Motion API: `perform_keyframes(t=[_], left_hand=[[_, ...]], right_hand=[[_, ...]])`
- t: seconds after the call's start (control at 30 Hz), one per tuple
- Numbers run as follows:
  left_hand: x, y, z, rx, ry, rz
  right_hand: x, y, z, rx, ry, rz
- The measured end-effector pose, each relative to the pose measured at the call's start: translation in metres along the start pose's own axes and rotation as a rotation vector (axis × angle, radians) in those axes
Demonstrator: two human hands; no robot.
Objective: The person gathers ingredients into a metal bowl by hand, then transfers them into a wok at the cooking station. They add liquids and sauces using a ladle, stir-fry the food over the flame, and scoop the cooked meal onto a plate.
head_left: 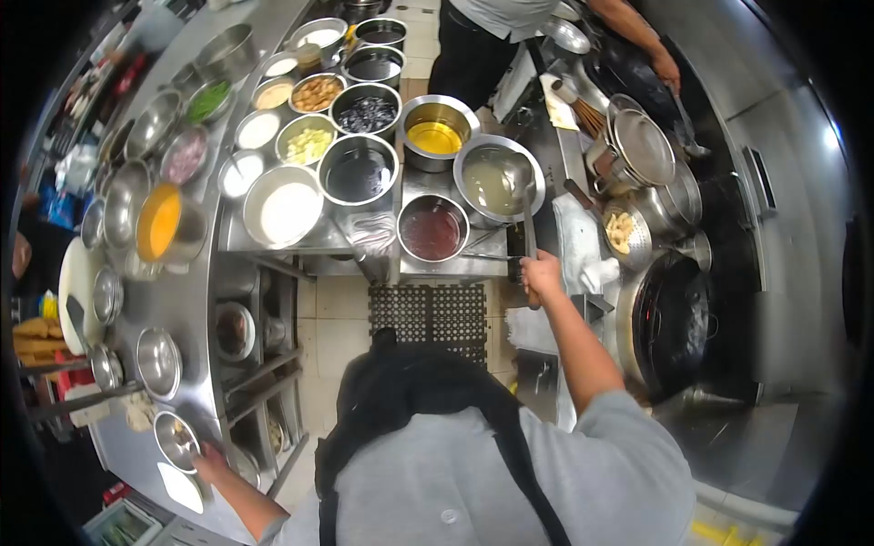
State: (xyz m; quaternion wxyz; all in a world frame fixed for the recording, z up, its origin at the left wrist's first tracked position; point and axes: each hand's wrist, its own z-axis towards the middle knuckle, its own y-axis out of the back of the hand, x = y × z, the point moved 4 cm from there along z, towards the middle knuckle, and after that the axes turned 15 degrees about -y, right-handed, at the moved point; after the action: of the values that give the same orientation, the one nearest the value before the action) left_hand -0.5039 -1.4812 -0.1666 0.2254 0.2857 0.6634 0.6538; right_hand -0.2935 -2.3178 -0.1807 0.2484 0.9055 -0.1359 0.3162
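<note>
My right hand (543, 276) is wrapped round the wooden-ended handle of a ladle (528, 214). The ladle's head dips into a wide metal pot (537, 198) of cloudy, pale liquid. Just left of that hand stands a saucepan (401, 238) of reddish-brown liquid. At the lower left, my left hand (211, 464) grips the side of a small metal bowl (162, 437), with a few pale and brown pieces inside. Some of its fingers are hidden. A white rectangular dish (180, 490) lies beside the bowl.
On the right, a wok (678, 318) sits on the range, with a strainer of pale pieces (623, 233) near it. Pots and bowls of ingredients crowd the left counter (228, 364). Ahead, a co-worker (496, 27) reaches over another wok. A perforated mat (428, 309) covers part of the floor.
</note>
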Motion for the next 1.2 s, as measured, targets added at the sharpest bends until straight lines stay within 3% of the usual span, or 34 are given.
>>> perform_keyframes(t=[0.03,0.07,0.13,0.2,0.23,0.3,0.43,0.77,0.87,1.03,1.13,1.2], left_hand=[[0.023,-0.017,-0.007,-0.098,-0.047,0.017],[0.067,-0.057,-0.006,-0.256,0.139,-0.609],[0.082,-0.071,-0.006,-0.401,0.310,-1.243],[0.041,-0.035,-0.054,-0.071,0.495,-1.496],[0.018,-0.023,-0.066,-0.072,0.483,-1.497],[-0.032,-0.003,-0.082,0.095,0.294,-1.501],[-0.125,0.008,-0.102,0.461,0.031,-1.466],[-0.385,0.041,-0.181,0.918,-0.605,-1.336],[-0.463,0.013,-0.211,1.101,-0.820,-1.355],[-0.594,0.004,-0.272,1.136,-1.022,-1.159],[-0.654,0.051,-0.321,1.032,-1.256,-1.010],[-0.682,0.075,-0.360,1.129,-1.310,-1.078]], right_hand=[[0.001,0.000,-0.001,-0.007,0.006,0.018],[0.001,0.001,0.000,-0.010,0.007,0.031],[-0.003,0.000,0.003,0.064,-0.050,0.127],[-0.008,0.002,0.007,0.168,-0.126,0.263],[-0.010,0.007,0.011,0.169,-0.126,0.274],[-0.020,0.008,0.018,0.408,-0.358,0.542],[-0.018,0.022,-0.011,0.465,-0.358,0.621],[-0.020,0.052,-0.082,0.781,-0.415,0.888],[-0.025,0.070,-0.122,0.871,-0.376,0.931],[-0.036,0.118,-0.209,0.951,-0.413,1.066],[-0.055,0.151,-0.255,0.917,-0.381,1.133],[-0.070,0.177,-0.285,0.816,-0.373,1.096]])
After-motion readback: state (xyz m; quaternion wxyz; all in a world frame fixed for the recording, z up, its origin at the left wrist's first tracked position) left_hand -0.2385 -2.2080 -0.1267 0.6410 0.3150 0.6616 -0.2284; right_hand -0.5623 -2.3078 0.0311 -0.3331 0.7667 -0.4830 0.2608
